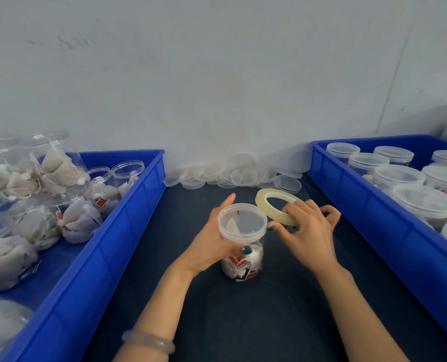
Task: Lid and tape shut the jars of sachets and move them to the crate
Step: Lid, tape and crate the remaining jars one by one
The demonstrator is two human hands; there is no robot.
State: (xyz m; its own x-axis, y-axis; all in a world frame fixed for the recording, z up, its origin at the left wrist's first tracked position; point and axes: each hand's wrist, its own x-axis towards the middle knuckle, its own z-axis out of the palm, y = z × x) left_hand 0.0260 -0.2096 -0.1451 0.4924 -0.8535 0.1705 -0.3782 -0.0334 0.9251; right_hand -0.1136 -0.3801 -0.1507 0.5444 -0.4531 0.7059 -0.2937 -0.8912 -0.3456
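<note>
A clear jar of sachets (243,265) stands upright on the dark mat in the middle, with a translucent lid (242,222) on top. My left hand (214,246) wraps around the jar just below the lid, thumb on the front. My right hand (306,231) holds a roll of clear tape (274,205) beside the lid's right edge, thumb tip touching the lid's rim. Whether a strip of tape runs onto the jar is not visible.
A blue crate (107,246) on the left holds several unlidded jars of sachets (79,220). A blue crate (373,218) on the right holds several lidded jars (423,202). Loose lids (233,173) are piled against the wall at the back.
</note>
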